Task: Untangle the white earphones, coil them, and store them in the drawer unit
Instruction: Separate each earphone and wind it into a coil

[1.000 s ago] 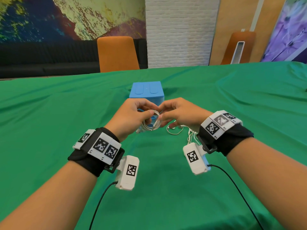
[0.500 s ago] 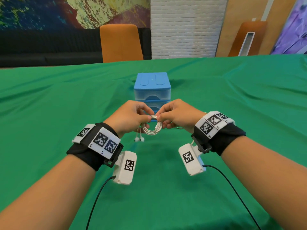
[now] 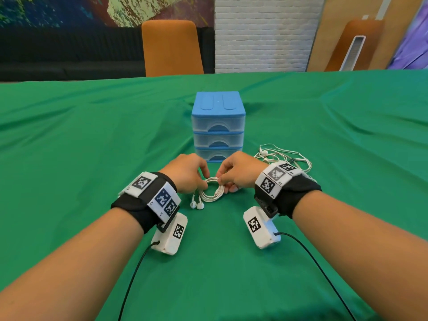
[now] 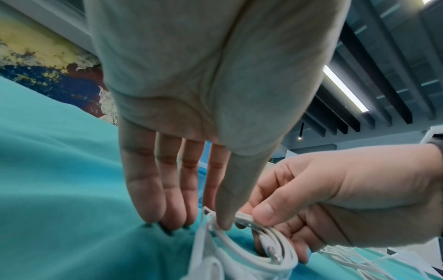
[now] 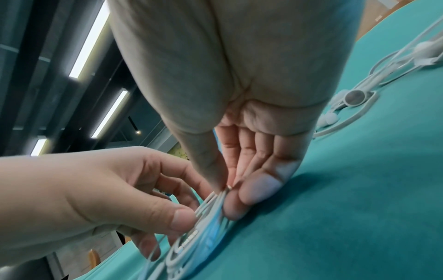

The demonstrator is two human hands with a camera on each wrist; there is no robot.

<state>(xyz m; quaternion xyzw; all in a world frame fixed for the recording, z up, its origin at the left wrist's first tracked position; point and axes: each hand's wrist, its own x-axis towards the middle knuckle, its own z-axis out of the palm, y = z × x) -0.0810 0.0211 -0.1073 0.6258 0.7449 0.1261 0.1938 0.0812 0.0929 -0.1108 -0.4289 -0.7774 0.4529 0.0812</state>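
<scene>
Two hands meet low over the green cloth surface, and between them sits the coil of white earphones, a neat round loop of thin smooth cable lying just in front of the drawer unit. The left hand pinches the near-left side of the loop, thumb tip pressing the strands while the other fingers reach down straight with their tips on the cloth. The right hand pinches the opposite side, thumb and fingers curled round the bundled strands. Two glossy earbuds trail out of the coil and rest on the cloth beside the left wrist. The metal plug tip lies across the lower right of the loop. The drawer unit is a small boxy stack, blue matte top, three translucent plastic drawers with arched pulls, all pushed in. Behind the right wrist a second, loose tangle of white cable sprawls on the wrinkled, faintly shiny fabric. An orange chair stands at the far edge, white brick wall behind it
</scene>
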